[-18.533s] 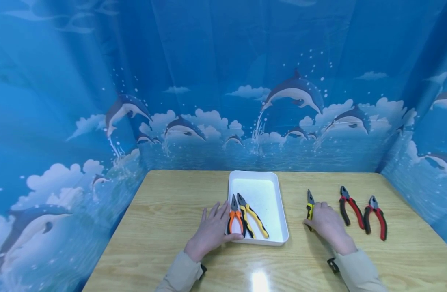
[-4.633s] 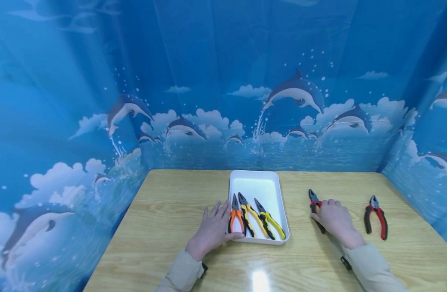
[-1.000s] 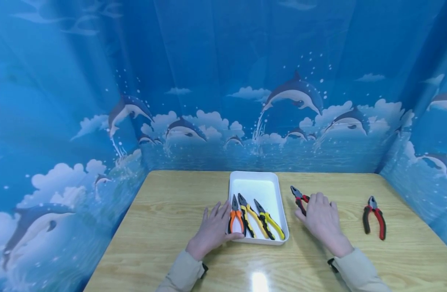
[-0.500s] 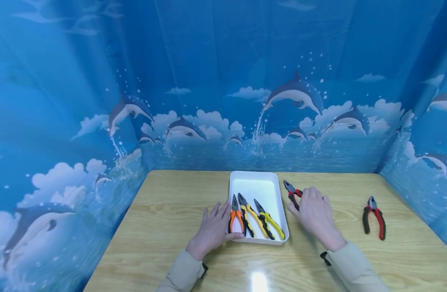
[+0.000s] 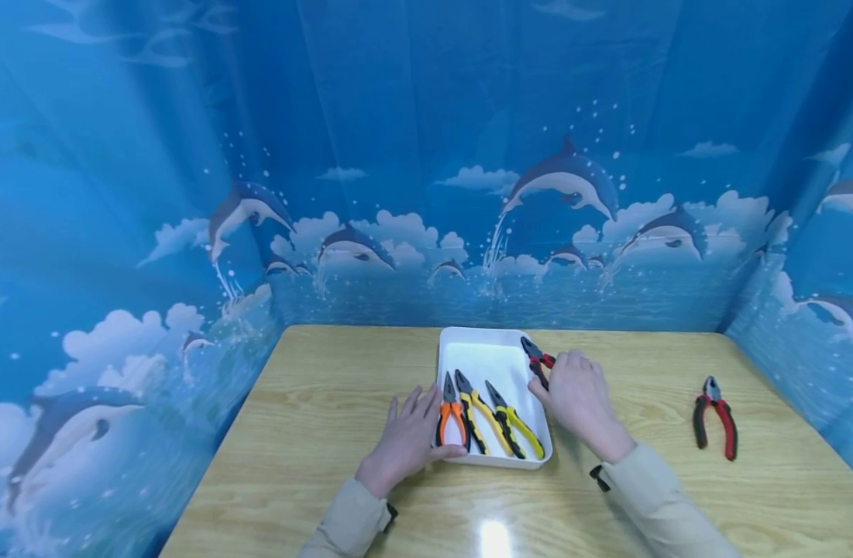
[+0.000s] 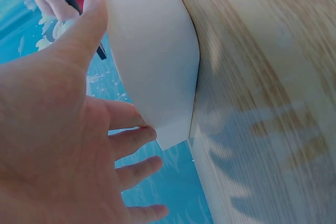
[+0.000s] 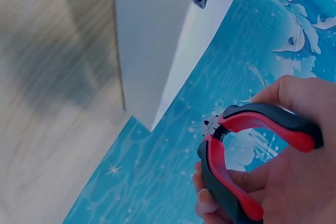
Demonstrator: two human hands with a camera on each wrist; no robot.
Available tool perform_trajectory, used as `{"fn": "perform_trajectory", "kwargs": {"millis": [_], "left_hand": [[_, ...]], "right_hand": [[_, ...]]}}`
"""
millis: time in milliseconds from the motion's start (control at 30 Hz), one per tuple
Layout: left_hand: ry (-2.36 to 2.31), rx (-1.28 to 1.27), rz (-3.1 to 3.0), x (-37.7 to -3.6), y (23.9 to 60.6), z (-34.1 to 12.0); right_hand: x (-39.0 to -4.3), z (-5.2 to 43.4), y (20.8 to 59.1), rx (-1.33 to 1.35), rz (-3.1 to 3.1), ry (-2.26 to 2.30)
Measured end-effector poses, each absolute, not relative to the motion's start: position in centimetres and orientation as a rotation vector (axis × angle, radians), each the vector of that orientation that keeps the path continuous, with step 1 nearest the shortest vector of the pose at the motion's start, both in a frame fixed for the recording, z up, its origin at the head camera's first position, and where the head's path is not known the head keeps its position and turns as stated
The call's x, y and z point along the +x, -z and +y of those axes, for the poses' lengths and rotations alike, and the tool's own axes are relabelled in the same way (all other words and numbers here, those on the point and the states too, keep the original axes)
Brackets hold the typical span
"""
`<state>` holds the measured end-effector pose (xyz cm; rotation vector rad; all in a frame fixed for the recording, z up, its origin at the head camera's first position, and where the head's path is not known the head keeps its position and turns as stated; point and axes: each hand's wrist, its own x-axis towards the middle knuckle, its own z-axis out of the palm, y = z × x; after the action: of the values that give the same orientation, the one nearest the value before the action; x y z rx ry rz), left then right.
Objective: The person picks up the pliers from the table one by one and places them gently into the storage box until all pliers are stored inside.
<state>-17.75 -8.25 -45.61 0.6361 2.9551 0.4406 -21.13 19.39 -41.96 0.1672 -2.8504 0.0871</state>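
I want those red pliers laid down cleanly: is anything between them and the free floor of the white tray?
Nothing visible. The right hand holds the red-handled pliers over the white tray, at its right rim; the yellow-handled pliers lie nearer the person, leaving the far part bare.

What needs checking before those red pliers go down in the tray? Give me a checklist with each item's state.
1. Grip: right hand curls round the red pliers by both handles. Ok.
2. Position: pliers' head is over the white tray's right rim, lifted off the table. Ok.
3. Tray steadied: left hand rests against the tray's left side, fingers straight. Ok.
4. Free space: orange pliers and two yellow pliers fill the near half; the far half is bare. Ok.
5. Whether the jaws are closed: cannot tell.
6. Another red pair lies on the table to the right. Not ok.
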Motion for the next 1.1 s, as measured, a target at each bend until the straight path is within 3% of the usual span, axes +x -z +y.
{"fn": "perform_trajectory", "kwargs": {"millis": [1100], "left_hand": [[-0.428,0.619,2.956,-18.0,45.8,-8.2]], "right_hand": [[-28.8,10.8,41.8,0.203,-3.206,-0.058]]}}
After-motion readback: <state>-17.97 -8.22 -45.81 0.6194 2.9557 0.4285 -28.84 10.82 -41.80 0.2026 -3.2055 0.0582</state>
